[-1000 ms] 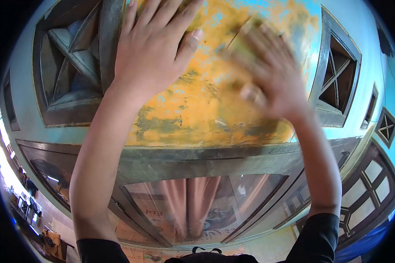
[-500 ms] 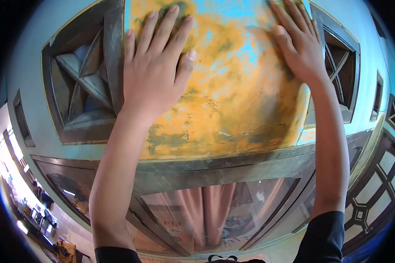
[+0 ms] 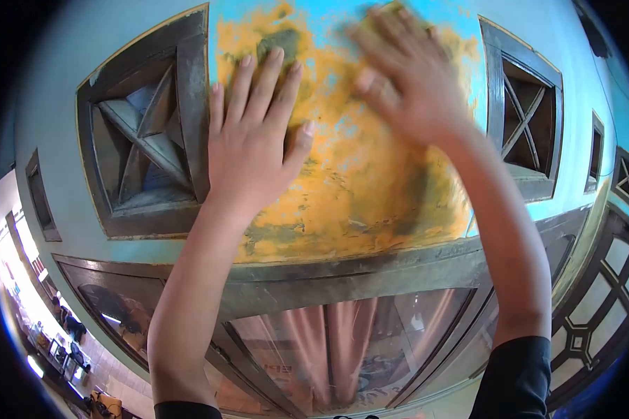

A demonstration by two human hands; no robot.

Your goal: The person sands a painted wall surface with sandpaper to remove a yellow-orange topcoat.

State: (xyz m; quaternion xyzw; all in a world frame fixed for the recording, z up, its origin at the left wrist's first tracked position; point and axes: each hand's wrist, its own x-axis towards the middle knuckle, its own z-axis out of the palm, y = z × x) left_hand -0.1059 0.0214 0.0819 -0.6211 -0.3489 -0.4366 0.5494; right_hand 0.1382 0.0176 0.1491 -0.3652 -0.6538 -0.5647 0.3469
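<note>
A patch of wall with worn orange and turquoise paint (image 3: 356, 209) fills the middle of the view, marked with dark stains. Flat on its left side lies my left hand (image 3: 251, 143), open, fingers spread and thumb apart. My right hand (image 3: 412, 84) reaches over the upper part of the patch, smeared by motion. Its fingers are stretched out along the wall with the thumb held away from them. The surface beneath the right palm is hidden, and I cannot tell whether a thin thing lies under it.
Dark wooden vents with crossed bars flank the patch, one at left (image 3: 143, 136) and one at right (image 3: 528, 115). Below runs a wooden frame (image 3: 356, 274) over a glass pane with pink curtains (image 3: 328, 342). A brown bag (image 3: 105, 403) is at lower left, near a distant person (image 3: 70, 321).
My right hand has swept left across the painted patch from its right edge. My left hand stays flat on the wall; it appears slightly lower as the view has shifted.
</note>
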